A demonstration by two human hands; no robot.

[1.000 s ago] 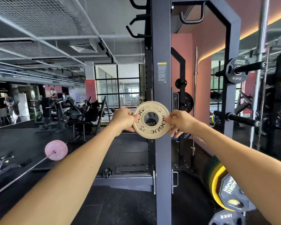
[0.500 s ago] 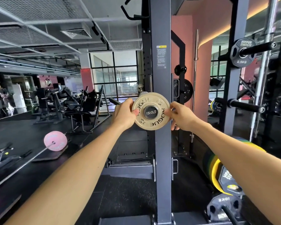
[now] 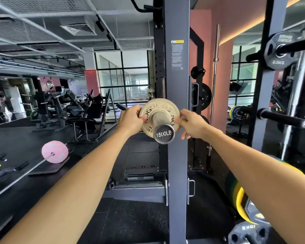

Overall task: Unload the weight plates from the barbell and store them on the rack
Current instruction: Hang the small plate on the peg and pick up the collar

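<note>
A small tan weight plate marked ROGUE sits on a chrome storage peg that sticks out of the grey rack upright. The peg's end cap reads 1500LB and pokes well through the plate's hole. My left hand pinches the plate's left rim, thumb on its face. My right hand pinches the right rim. The barbell lies on the floor at the left with a pink plate on its far end.
Black pegs on the right upright carry a 2.5 kg plate; another peg is bare. Green, yellow and black plates sit low at the right. Benches and machines stand at the back left. Black rubber floor lies below.
Both hands have pushed the tan plate from free air onto the chrome peg and further along it toward the upright. The peg end now sticks out through the hole.
</note>
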